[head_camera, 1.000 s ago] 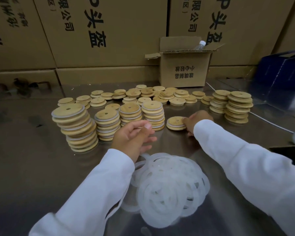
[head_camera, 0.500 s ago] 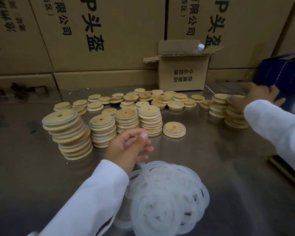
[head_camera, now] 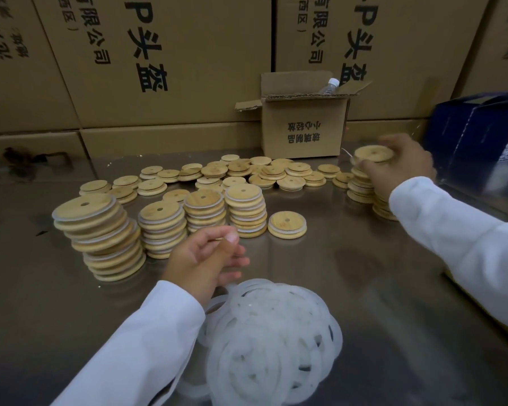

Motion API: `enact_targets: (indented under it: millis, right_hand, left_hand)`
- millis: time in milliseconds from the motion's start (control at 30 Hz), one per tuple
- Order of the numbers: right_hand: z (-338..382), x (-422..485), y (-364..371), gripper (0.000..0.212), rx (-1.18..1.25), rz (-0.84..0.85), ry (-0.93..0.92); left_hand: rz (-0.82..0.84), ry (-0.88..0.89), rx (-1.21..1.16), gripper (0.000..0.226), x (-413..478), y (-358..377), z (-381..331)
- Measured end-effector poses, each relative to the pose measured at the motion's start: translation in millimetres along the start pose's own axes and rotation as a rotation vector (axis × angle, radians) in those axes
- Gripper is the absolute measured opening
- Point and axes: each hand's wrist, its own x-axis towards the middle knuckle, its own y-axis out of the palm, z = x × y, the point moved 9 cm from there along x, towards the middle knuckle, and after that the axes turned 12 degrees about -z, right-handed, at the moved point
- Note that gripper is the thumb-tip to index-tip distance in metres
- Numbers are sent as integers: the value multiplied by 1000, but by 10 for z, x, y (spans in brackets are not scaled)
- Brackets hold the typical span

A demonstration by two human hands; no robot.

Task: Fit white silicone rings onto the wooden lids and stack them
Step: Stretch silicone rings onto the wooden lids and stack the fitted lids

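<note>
— Where is the right hand [head_camera: 399,167]?
— Just right of the small open carton [head_camera: 302,127], low by its front corner. It grips a wooden lid [head_camera: 374,153] between thumb and fingers, at the top of the two lid stacks [head_camera: 361,186] standing there. The hand is blurred, but the grip is plain.
— And the left hand [head_camera: 206,259]?
— Well in front of the carton, nearer the person, hovering over the steel table [head_camera: 364,273]. The fingers are curled, thumb against the forefinger. Whether something thin is pinched there I cannot tell.
— The rings?
— The white silicone rings [head_camera: 276,332] lie in a loose heap farther out from the carton than that hand, partly under its wrist and white sleeve [head_camera: 135,347].
— Finished ones?
— Four ringed stacks [head_camera: 165,227] stand in a row in front and left of the carton, white edges showing between the lids; the leftmost leans. A low stack [head_camera: 287,225] sits almost straight out from the carton's front face.
— Bare ones?
— Scattered loose lids [head_camera: 270,171] lie between that row and the carton's foot. A water bottle [head_camera: 330,85] pokes out of the carton's top, a dark blue box [head_camera: 478,142] sits to its right, and big printed cartons [head_camera: 159,68] stand behind it.
</note>
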Motion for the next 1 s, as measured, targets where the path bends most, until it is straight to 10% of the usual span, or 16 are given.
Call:
enact_targets:
  millis: [433, 1000]
  right_hand:
    - [1213, -2044, 121, 57, 429, 477, -532]
    - [541, -1869, 491, 8, 216, 1012, -243]
  left_hand:
    - [7, -226, -106, 25, -29, 3, 50]
    - [-64, -158, -42, 6, 55, -115, 94]
